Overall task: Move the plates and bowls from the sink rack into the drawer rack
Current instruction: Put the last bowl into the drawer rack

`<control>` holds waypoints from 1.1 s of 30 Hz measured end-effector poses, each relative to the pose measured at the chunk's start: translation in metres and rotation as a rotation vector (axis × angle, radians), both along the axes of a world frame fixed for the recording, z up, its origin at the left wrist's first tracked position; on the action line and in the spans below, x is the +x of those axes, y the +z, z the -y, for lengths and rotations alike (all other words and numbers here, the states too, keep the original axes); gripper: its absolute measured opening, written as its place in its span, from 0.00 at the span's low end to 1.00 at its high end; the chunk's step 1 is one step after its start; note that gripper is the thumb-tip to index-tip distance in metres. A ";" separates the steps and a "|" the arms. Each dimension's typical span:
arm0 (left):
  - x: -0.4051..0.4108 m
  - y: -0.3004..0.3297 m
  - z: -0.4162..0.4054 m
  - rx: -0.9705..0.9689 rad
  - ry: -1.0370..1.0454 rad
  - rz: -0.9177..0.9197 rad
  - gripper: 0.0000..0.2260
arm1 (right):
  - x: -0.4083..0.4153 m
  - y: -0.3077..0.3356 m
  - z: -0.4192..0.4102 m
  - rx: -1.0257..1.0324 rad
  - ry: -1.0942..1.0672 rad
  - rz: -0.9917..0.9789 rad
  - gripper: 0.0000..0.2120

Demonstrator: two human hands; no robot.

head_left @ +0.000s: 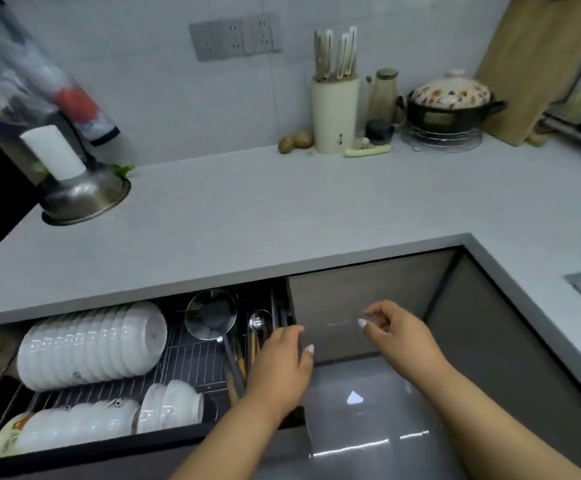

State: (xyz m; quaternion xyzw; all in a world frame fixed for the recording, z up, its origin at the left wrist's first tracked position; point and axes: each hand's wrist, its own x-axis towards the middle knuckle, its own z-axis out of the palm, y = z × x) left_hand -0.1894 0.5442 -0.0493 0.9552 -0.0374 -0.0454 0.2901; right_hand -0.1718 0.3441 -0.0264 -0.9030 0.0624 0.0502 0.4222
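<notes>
Grey countertop (247,209) fills the middle of the frame, with a steel bowl (86,199) at upper left and a knife block (334,114) and lidded pot (450,105) at upper right. Below its edge, lower left, the open drawer rack (185,362) holds rows of white bowls (91,344) standing on edge, then a strainer (211,315) and ladle (259,322). At lower centre the left hand (282,365) grips the drawer's right edge, fingers curled over it. Just right, the right hand (396,330) hangs loosely curled, holding nothing, before a cabinet door (361,306)
</notes>
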 end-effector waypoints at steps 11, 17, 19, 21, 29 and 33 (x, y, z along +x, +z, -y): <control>0.063 0.004 0.215 0.025 -0.339 -0.022 0.22 | 0.014 0.006 0.229 0.016 -0.434 0.010 0.08; 0.085 0.000 0.311 0.079 -0.526 -0.072 0.25 | 0.006 -0.007 0.330 0.060 -0.682 -0.035 0.16; 0.088 -0.001 0.339 0.114 -0.607 -0.090 0.26 | 0.003 -0.012 0.360 0.089 -0.786 -0.043 0.19; 0.091 -0.004 0.364 0.172 -0.687 -0.123 0.29 | 0.002 -0.020 0.388 0.101 -0.874 -0.066 0.22; 0.099 -0.028 0.436 0.408 -0.814 -0.093 0.34 | 0.011 -0.060 0.465 0.056 -1.016 -0.175 0.27; 0.098 -0.043 0.454 0.488 -0.815 0.006 0.41 | 0.018 -0.076 0.489 0.029 -1.014 -0.252 0.28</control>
